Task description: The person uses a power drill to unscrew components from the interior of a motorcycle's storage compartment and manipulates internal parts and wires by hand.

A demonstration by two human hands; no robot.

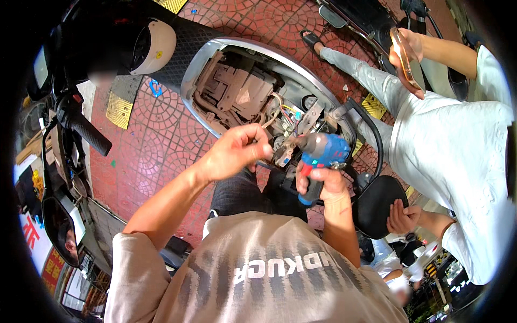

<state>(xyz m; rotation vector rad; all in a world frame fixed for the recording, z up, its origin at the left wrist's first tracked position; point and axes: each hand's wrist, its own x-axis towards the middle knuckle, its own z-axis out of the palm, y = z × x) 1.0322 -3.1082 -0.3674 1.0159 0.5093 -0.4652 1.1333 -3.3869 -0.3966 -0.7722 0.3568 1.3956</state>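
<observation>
My right hand (329,185) is wrapped round the dark grip of a blue cordless drill (328,151) with a red trigger area. Its nose points left, over the wiring at the back of an opened scooter body (191,72). Coloured wires (291,113) and metal brackets lie just beyond the nose; contact with a fastener cannot be made out. My left hand (237,151) hovers at the near rim of the body, thumb and fingers drawn together in a pinch. Anything between those fingertips is too small or hidden to name. A dusty brown panel (237,89) fills the compartment.
A person in white stands at the right, a phone (405,62) in one hand, the other hand touching a black backrest (379,207). A black grab rail (379,140) curves beside my drill. Handlebar (86,129), mirror (60,231) and white helmet (159,48) are left.
</observation>
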